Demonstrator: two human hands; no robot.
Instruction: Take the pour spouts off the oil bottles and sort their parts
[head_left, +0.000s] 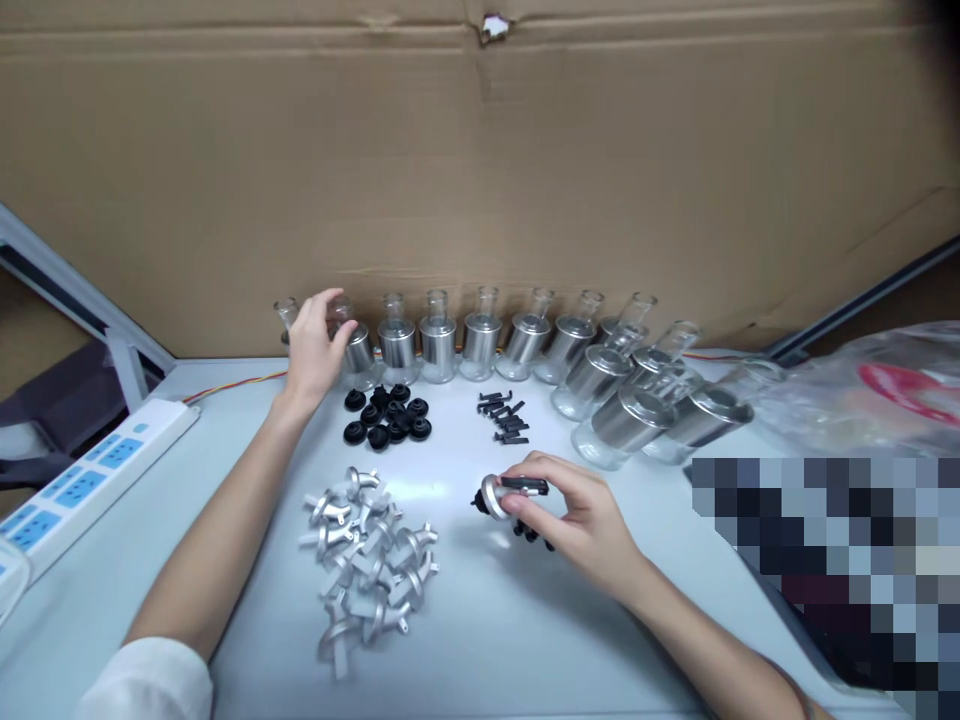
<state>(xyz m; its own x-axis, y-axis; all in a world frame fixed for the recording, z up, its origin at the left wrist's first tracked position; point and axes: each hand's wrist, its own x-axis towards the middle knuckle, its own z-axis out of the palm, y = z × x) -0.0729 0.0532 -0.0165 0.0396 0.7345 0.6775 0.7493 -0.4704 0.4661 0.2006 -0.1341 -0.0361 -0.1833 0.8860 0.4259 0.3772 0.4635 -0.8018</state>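
At the left end of a row of glass bottles with metal sleeves [439,345], my left hand [315,345] has its thumb and fingers around the neck of one bottle [360,350]. Over the middle of the table, my right hand [581,515] pinches a silver spout assembly [491,496] with a black stopper end and a black lever. Small black parts show partly beneath that hand. Between the arms lie a pile of silver spout pieces [375,560], a cluster of black stoppers [386,415] and a group of thin black levers [506,418].
A white power strip [82,490] lies at the left, with coloured wires behind it. More bottles [626,420] stand at the right, near a clear plastic bag [862,390]. A cardboard wall [480,180] closes off the back. The lower right is pixelated.
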